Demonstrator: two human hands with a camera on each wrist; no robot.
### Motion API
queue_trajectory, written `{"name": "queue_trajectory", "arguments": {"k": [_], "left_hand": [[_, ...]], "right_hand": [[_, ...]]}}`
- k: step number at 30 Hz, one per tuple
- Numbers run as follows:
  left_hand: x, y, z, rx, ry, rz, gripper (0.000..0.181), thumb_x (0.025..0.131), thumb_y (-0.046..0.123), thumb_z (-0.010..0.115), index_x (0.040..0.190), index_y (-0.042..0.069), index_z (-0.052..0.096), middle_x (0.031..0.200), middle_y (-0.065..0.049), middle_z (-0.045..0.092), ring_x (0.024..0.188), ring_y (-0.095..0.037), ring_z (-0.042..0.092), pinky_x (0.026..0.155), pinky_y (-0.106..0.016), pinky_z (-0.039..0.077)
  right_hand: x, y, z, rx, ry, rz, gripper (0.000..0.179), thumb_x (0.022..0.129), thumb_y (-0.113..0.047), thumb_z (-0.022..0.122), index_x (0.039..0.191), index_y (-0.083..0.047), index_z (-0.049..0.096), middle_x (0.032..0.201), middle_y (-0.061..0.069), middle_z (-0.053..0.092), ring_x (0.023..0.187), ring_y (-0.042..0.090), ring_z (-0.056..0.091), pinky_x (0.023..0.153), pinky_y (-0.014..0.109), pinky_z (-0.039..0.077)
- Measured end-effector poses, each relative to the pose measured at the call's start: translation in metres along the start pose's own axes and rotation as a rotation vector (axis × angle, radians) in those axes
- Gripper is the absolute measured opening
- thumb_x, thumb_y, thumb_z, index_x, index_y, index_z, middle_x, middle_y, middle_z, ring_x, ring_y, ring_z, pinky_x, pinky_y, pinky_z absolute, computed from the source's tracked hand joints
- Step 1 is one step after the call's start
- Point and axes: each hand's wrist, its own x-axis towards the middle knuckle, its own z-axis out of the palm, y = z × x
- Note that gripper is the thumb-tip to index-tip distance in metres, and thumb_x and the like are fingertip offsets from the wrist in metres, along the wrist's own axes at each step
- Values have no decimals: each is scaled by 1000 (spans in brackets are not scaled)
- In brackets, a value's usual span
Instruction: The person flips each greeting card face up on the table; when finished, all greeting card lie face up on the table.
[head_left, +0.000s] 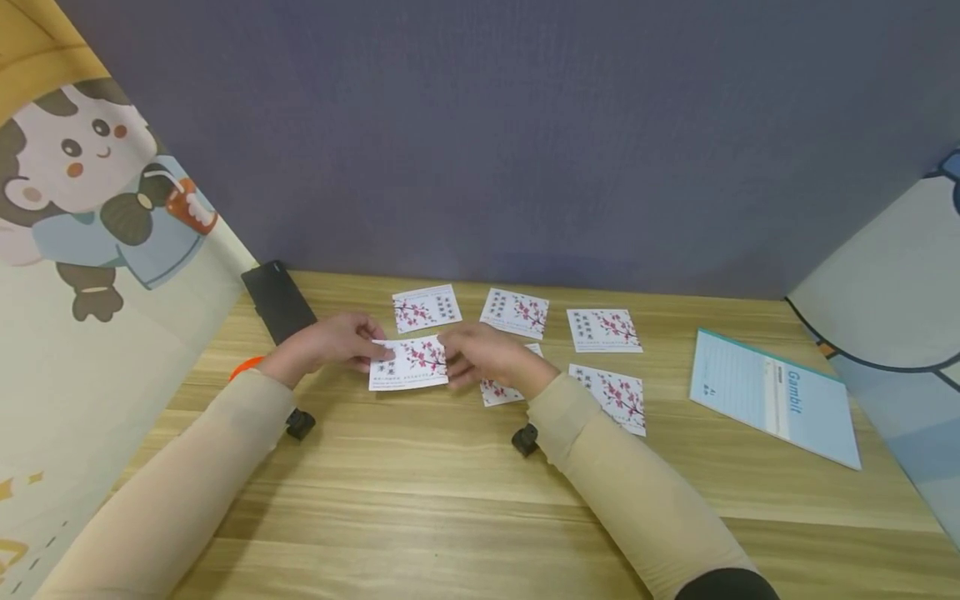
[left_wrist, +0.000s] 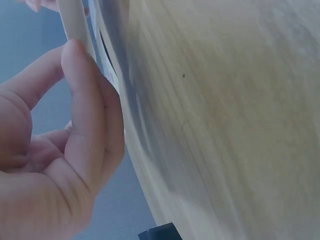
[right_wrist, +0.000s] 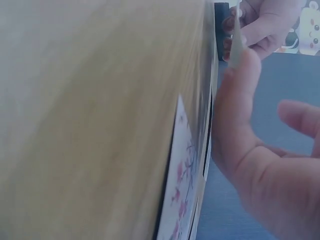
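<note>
A white card with pink blossoms and dark lettering [head_left: 408,367] is held up between both hands, over the table. My left hand [head_left: 337,342] pinches its left edge between thumb and fingers. At the opposite edge, my right hand [head_left: 483,354] pinches the card's right side. The left wrist view shows the card [left_wrist: 75,20] nearly edge-on above the left fingertips. In the right wrist view it is a thin pale strip [right_wrist: 236,50] at the right fingertips. Partly behind the right hand lies a similar card [head_left: 498,392].
More blossom cards lie along the back: one at left [head_left: 426,308], one in the middle [head_left: 514,312], one at right [head_left: 604,330]. Another card [head_left: 611,396] sits beside the right sleeve. A "Gambit" notepad [head_left: 776,396] is at right, a black flat object [head_left: 277,298] at back left.
</note>
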Motion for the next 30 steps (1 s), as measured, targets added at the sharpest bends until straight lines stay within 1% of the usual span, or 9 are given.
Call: {"name": "queue_trajectory", "arguments": {"k": [3,6,9,13,17,23,26,30], "left_hand": [[2,-2,1,38,3,0,45,96,23,82,125,-3,60,107,-9,65,85,-12,66,76,-23,61],[3,-3,2,59,1,12,43,96,21,81,124,-4,60,108,-11,67,86,-14,67,76,-25,61],[4,-3,3,82,1,11,40,96,19,81,123,-4,61,107,-11,68,85,-15,67,75,-25,60],[5,-2,5,130,20,-3,37,95,19,81,120,-1,62,100,-9,67,80,-13,64,71,-24,58],[7,-3,6,146,35,-7,35,95,19,82,116,0,62,96,-7,65,76,-12,63,68,-23,57],[8,-1,8,159,39,-22,35,95,19,82,117,0,61,97,-8,62,77,-13,64,70,-24,60],[7,1,8,193,46,-32,37,95,21,82,119,1,61,98,-8,61,77,-13,66,71,-25,62],[4,5,8,258,64,-27,40,95,23,82,121,1,61,98,-8,66,77,-14,67,71,-26,61]], "right_hand": [[-2,0,1,-100,-12,-8,48,111,-25,53,152,0,50,137,24,57,92,24,70,83,37,69],[-4,-1,2,-199,-18,-15,48,112,-30,52,150,0,53,140,24,59,95,25,74,82,37,69],[-6,-2,3,-251,-23,-19,50,112,-30,53,152,0,53,140,25,62,95,27,77,81,38,69],[-7,-2,4,-262,-27,-22,51,112,-30,53,152,1,52,135,24,66,91,28,78,80,39,69],[-8,-2,4,-261,-30,-24,52,112,-31,54,152,2,51,134,23,67,93,29,78,80,39,69],[-10,-3,3,-273,-23,-21,55,112,-34,53,155,0,50,142,22,63,96,26,78,81,38,69],[-12,-4,3,-284,-20,-25,58,112,-37,53,157,-1,47,145,21,62,96,25,78,81,38,69],[-17,-7,4,-318,-16,-41,63,112,-38,53,163,-4,40,148,21,61,101,25,77,84,37,68]]}}
